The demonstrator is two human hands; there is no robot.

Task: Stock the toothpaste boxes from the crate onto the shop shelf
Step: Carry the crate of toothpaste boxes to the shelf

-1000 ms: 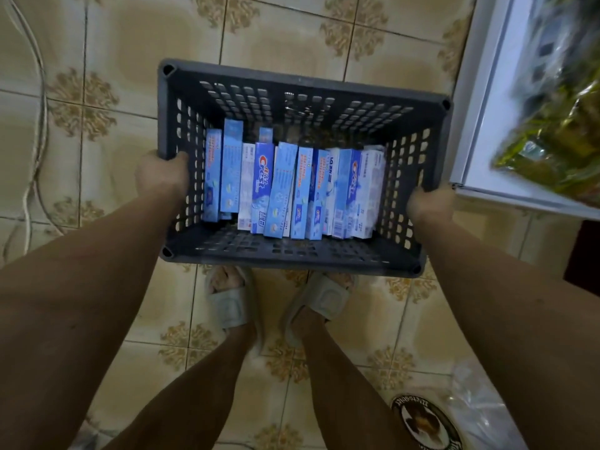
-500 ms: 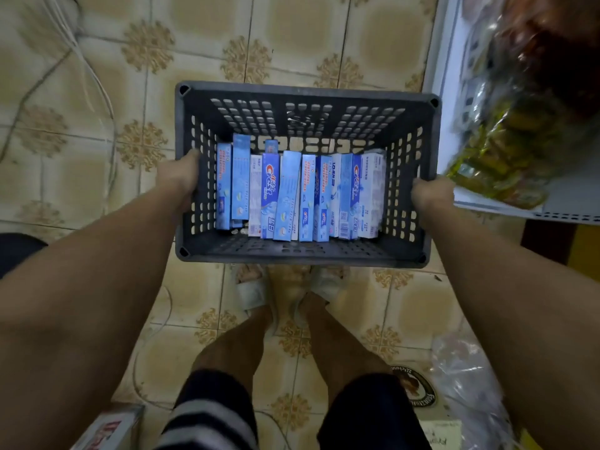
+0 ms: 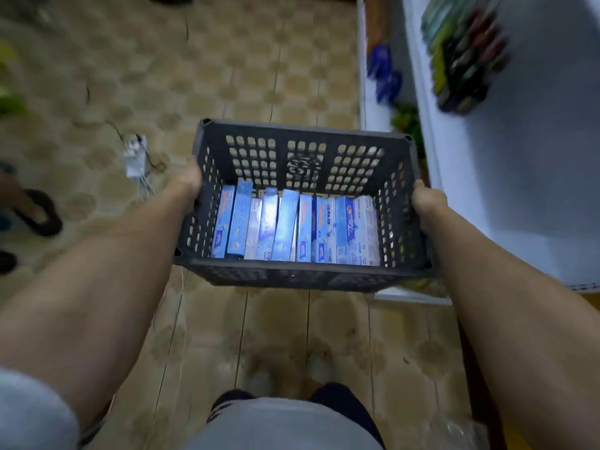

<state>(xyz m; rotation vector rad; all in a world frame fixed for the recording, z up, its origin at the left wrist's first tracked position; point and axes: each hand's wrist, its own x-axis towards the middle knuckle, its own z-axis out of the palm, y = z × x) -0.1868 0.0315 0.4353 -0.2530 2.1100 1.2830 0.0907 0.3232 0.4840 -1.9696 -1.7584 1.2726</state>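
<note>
- Toothpaste boxes [image 3: 293, 227], mostly blue and white, stand packed in one row across the floor of the dark perforated crate [image 3: 302, 276], which sits at the centre of the frame.
- At the crate's left wall, the left hand [image 3: 186, 185] grips the rim, fingers curled over the edge.
- At the crate's right wall, the right hand [image 3: 427, 201] grips the rim in the same way; both forearms reach in from the lower corners of the frame.
- The crate is held up off the patterned tiled floor [image 3: 227, 76], its right side just beside the white shop shelf [image 3: 519, 177] at the right of the frame.
- Blurred green and dark packets [image 3: 464, 56] lie on the shelf in the upper right.
- At the left edge, a dark sandal [image 3: 40, 211] rests on the floor; a small white object with cords [image 3: 136, 159] lies left of the crate.
</note>
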